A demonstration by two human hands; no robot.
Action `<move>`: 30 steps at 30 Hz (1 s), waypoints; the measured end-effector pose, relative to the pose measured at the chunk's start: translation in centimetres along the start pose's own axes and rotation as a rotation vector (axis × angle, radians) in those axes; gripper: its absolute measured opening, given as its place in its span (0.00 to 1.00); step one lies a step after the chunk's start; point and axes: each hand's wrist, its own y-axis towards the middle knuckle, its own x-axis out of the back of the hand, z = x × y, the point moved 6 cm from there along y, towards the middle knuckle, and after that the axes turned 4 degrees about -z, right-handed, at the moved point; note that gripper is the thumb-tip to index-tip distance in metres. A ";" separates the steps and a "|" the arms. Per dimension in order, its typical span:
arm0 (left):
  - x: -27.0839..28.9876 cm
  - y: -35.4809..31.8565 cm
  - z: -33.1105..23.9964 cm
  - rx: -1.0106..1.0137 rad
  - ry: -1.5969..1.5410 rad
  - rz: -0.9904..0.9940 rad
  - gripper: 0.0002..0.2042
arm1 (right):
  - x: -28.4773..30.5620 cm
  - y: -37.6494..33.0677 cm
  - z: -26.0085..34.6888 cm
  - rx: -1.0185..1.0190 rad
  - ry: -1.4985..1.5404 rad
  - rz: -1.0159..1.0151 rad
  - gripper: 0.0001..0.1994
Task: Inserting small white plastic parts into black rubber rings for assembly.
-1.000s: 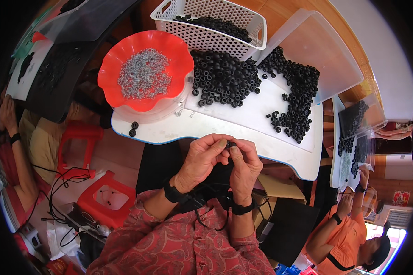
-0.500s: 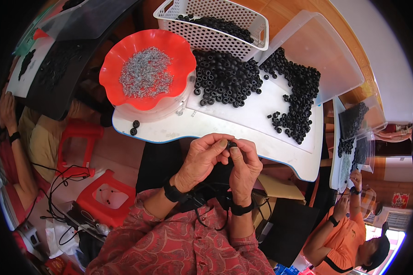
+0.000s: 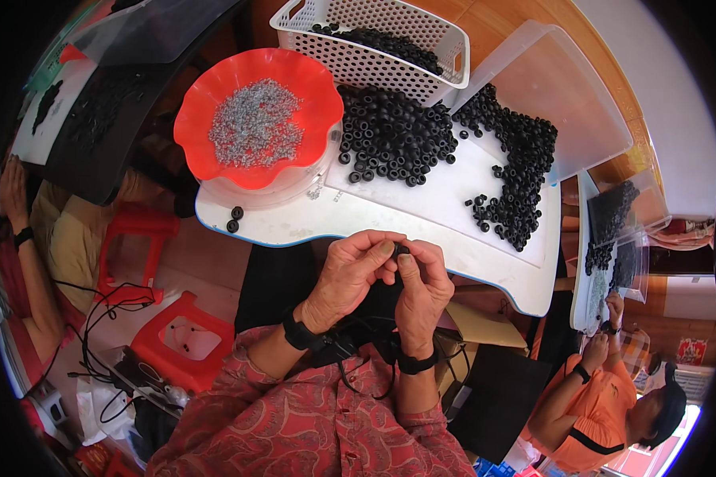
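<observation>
At the table's near edge my left hand and my right hand meet, both closed, thumbs and fingertips pinching one small black ring-shaped part. Fingers cover much of it, so any finer piece in it cannot be made out. Ahead of my hands lies a heap of black ring-shaped parts, with a second heap of smaller black parts to its right. A wavy-rimmed red bowl on the left holds many tiny clear pieces. Two black rings sit apart near the table's left edge.
Behind the heaps stands a white perforated basket with more black parts. A translucent tub leans at the right of the white table. Red stools and cables are at lower left. Co-workers sit left and right, one in an orange shirt.
My hands keep nearly the same pinch, with the black part turned slightly between the fingertips. On the right, the co-worker in orange has lowered the head and drawn the hands closer together.
</observation>
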 end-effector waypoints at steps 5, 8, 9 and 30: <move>0.4 0.0 -0.2 -0.007 -0.013 0.002 0.11 | -0.4 -0.1 0.1 -0.007 0.008 0.007 0.07; 0.6 0.0 -0.3 -0.019 -0.005 -0.058 0.11 | -0.3 -0.2 -0.1 -0.016 -0.009 -0.009 0.07; 0.7 0.0 -0.3 -0.019 -0.005 -0.058 0.11 | -0.3 -0.2 -0.1 -0.016 -0.009 -0.008 0.07; 1.2 -0.3 -0.4 -0.061 -0.013 -0.093 0.09 | -0.7 -0.7 0.3 0.100 -0.105 -0.012 0.07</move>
